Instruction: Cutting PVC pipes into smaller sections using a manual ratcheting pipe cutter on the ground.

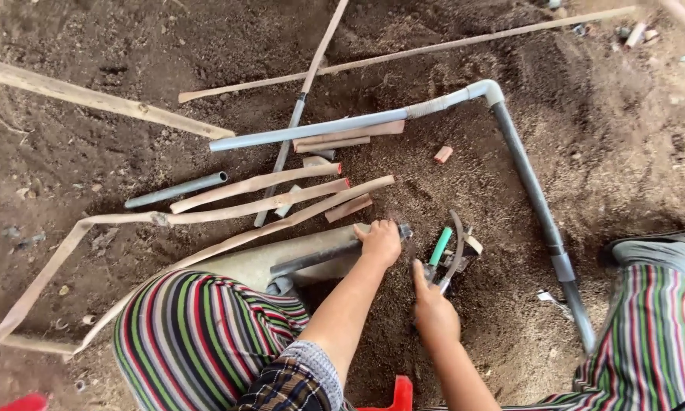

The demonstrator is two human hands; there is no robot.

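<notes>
Ground [586,152]: brown loose soil is filling the whole frame, with small stones lying in the upper right corner.
Legs: the person's knees in striped trousers [198,335] are showing at the lower left and the lower right of the frame.
Long bent pipe [510,144]: a grey pipe is running from the centre to an elbow at the upper right, then going down to the lower right.
Wooden strips [259,183]: thin pale strips are lying crossed in the upper and left parts of the frame.
Short dark pipe [323,255]: it is lying on a pale curved piece [259,262] in the lower centre, just above the left knee.
Left hand [380,242]: the fingers are closing around the right end of the short dark pipe.
Right hand [434,308]: it is resting on the soil in the lower centre, the thumb pointing up; the fingers are wrapping a tool handle, though I cannot tell how tightly.
Green-handled tool [440,247]: it is lying just above the right hand.
</notes>
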